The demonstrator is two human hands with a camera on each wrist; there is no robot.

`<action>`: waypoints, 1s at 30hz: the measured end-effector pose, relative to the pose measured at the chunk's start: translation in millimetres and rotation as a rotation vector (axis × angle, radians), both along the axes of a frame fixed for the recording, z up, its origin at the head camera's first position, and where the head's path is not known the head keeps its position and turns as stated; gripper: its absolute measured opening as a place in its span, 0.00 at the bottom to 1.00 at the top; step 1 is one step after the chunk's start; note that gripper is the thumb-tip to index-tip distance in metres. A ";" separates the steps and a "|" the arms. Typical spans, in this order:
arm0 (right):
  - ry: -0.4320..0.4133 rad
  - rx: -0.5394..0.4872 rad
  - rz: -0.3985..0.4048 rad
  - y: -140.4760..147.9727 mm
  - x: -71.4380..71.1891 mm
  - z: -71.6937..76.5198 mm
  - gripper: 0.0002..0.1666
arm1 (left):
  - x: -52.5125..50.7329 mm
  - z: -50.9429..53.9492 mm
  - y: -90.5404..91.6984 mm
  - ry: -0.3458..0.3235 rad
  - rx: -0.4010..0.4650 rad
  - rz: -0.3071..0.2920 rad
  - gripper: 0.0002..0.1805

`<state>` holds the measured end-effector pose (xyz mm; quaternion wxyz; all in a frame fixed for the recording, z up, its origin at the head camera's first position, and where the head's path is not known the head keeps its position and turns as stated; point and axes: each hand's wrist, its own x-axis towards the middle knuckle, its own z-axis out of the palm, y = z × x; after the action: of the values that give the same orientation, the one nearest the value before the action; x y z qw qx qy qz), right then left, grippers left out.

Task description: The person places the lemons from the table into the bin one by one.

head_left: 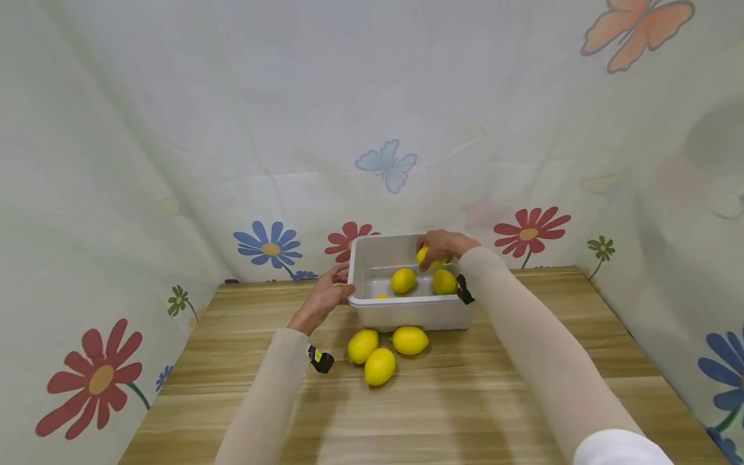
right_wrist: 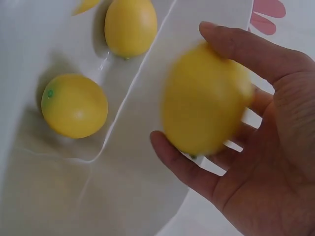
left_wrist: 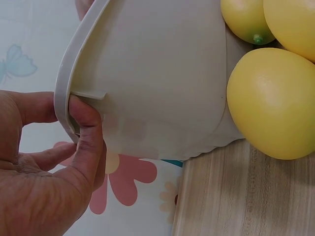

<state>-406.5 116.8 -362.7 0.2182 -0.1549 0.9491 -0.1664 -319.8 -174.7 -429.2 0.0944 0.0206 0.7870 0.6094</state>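
A light grey plastic bin stands near the back of the wooden table. My left hand grips its left rim, and the left wrist view shows the fingers curled over the lip. Inside the bin's far right part, my right hand holds a lemon between thumb and fingers, above the bin floor. Below it lie a lemon and another lemon; a third lemon is mostly hidden by the front wall.
In front of the bin three lemons sit close together on the table: one lemon at left, one lemon nearest me, one lemon at right. A flower-and-butterfly printed cloth hangs behind and at both sides.
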 end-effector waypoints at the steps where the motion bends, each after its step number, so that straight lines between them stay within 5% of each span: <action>1: -0.001 0.007 0.003 -0.3 0.7 0.2 0.30 | 0.0 0.0 0.4 0.000 0.000 0.001 0.35; 18: 0.151 -0.038 0.029 -2.0 13.8 12.8 0.27 | 0.8 0.5 1.8 0.017 -0.021 0.005 0.35; 30: 0.321 -0.089 0.098 19.2 42.4 19.5 0.28 | 0.8 0.6 1.8 0.024 -0.009 0.009 0.34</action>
<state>-364.1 136.0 -343.2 0.0647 -0.2352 0.9547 -0.1703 -318.9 -172.9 -428.6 0.0823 0.0239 0.7907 0.6061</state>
